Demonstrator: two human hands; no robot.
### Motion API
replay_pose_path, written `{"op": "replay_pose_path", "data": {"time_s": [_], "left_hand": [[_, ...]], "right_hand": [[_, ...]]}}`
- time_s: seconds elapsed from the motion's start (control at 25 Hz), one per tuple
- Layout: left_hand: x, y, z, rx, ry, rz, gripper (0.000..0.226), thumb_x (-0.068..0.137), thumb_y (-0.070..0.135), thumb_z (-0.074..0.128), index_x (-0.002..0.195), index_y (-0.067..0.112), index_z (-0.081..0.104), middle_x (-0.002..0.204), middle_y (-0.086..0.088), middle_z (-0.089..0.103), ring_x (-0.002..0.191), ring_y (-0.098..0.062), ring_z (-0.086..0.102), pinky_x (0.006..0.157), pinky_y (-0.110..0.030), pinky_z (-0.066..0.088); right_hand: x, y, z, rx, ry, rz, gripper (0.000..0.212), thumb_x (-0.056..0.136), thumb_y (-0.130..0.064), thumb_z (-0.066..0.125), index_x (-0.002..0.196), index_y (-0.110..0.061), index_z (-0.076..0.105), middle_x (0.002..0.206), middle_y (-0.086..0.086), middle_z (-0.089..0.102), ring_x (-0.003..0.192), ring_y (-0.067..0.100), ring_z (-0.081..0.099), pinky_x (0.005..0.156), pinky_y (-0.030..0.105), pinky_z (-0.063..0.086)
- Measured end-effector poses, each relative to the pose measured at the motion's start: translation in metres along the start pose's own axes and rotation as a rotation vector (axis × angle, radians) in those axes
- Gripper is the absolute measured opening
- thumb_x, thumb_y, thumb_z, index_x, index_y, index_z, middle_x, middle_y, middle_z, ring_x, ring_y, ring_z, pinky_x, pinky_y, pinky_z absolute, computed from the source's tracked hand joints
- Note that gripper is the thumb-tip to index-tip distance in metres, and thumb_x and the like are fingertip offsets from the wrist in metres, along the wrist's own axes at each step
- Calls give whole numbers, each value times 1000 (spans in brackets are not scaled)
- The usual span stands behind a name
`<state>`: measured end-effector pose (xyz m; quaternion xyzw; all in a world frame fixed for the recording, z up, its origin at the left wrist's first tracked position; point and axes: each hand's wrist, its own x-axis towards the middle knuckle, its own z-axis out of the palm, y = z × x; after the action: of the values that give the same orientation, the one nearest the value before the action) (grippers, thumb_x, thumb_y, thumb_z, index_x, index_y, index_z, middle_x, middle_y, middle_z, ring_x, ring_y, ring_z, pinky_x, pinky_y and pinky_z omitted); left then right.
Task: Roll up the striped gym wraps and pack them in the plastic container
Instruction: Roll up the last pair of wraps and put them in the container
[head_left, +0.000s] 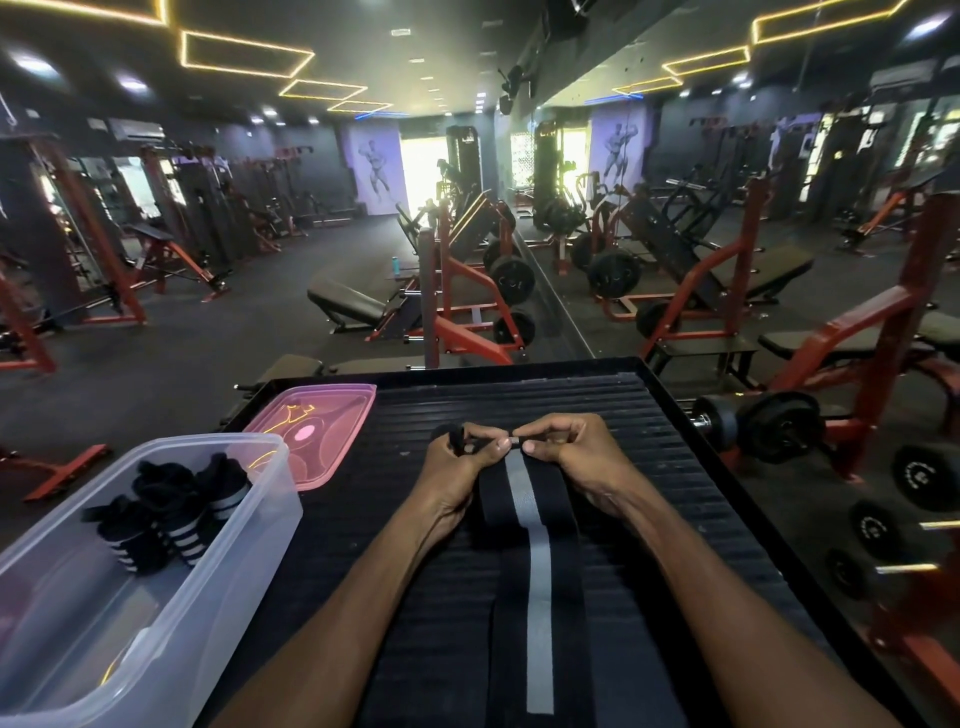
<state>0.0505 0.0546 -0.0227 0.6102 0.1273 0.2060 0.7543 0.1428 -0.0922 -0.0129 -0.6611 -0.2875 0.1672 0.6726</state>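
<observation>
Your left hand (457, 462) and right hand (563, 449) each pinch the far end of the striped wrap (524, 525), which lies down the middle of the desk (675, 467). Near its left edge, the plastic container (156, 561) holds what look like rolled wraps (171, 512).

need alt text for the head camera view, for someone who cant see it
Both hands, left hand and right hand, pinch the far end of a black gym wrap with a grey stripe, lying on a ribbed black mat. Left, a clear plastic container holds rolled wraps.
</observation>
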Motion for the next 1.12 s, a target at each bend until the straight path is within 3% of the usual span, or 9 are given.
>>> {"op": "replay_pose_path", "data": {"time_s": [0.16,0.24,0.36,0.56,0.72,0.88,1.0,1.12], "left_hand": [[1,0,-1,56,-18,13,20,79,-5,76,78,15,76,92,-11,73,90,-21,68,86,-32,55],[1,-1,-2,85,-31,13,15,80,-2,76,87,11,76,94,-8,74,93,-19,68,83,-26,54],[0,-3,-7,74,-101,-11,17,83,12,77,98,6,77,102,-11,76,99,-22,71,87,-29,54],[3,-2,-9,259,-21,90,8,81,12,79,89,16,80,95,-2,78,98,-19,71,92,-31,54],[3,-2,-8,295,-5,129,10,82,7,77,89,12,79,93,-1,77,93,-12,70,87,-24,53],[3,-3,-7,190,-44,109,7,85,11,74,91,11,79,96,-2,78,96,-10,71,85,-19,53],[5,-5,-4,250,5,162,9,83,7,76,87,15,79,91,2,78,90,-4,71,80,-14,51],[5,-4,-5,264,32,196,18,82,2,76,83,20,77,89,5,77,89,-3,70,80,-13,51]], "right_hand": [[1,2,-2,-4,-21,36,9,86,0,73,94,0,78,91,11,79,87,15,74,82,25,57],[0,1,-2,-87,3,-9,10,84,1,75,89,-7,79,88,7,79,86,15,74,84,27,58],[1,0,-2,-163,54,-56,22,80,5,77,83,-17,79,87,3,79,87,14,74,85,27,57],[-2,-4,1,-168,20,-46,17,82,5,76,91,-10,78,81,-5,76,81,8,70,78,19,54],[-2,-5,2,-187,4,-45,17,83,5,74,91,-9,78,80,-5,76,78,7,69,79,25,56],[-3,-5,2,-177,34,-58,21,81,16,70,89,-3,75,56,-18,67,55,-9,61,63,8,45],[1,-1,0,-142,31,-31,24,80,13,73,85,-11,78,77,-6,78,74,-1,71,74,17,52],[2,0,1,-102,33,46,8,88,-4,73,92,-9,78,94,7,78,90,13,72,86,25,57]]}}
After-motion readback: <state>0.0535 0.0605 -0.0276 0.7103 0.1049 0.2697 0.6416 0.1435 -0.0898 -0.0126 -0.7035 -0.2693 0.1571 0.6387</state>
